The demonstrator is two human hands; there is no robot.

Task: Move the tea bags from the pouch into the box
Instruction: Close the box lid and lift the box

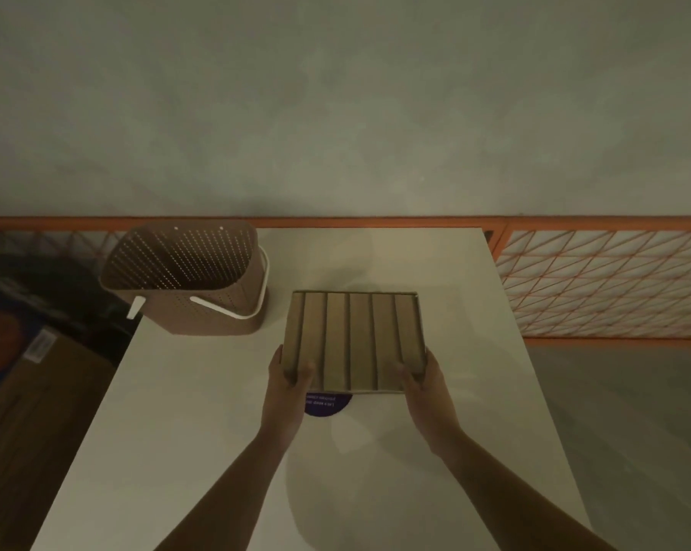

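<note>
Cardboard, brown and stiff-looking, makes up the shallow square box (354,342) with its five long open compartments, and it sits near the middle of the pale rectangular table (201,431). Both hands are on its near corners: the left hand (286,381) grips the near-left corner with the thumb curled over the rim into the first compartment, and the right hand (423,381) grips the near-right corner the same way. Whether the box rests flat on the table or is lifted slightly off it cannot be told in this dim view.

All five compartments look empty, so no tea bags appear to have gone in yet, and neither the tea bags nor the pouch can be made out anywhere.

Judged by its thin walls, the box should be light and rigid enough to carry by two corners, though the dividers could buckle if squeezed; holding the outer rim, as now, seems the safest grasp.

Just beneath the box's near edge a dark purple round sticker with small pale lettering (326,405) shows on the table. Further off, at the far-left corner, a brown perforated plastic basket with a white handle (185,276) stands well apart from the box. Behind the table runs an orange metal mesh railing (606,284).
</note>
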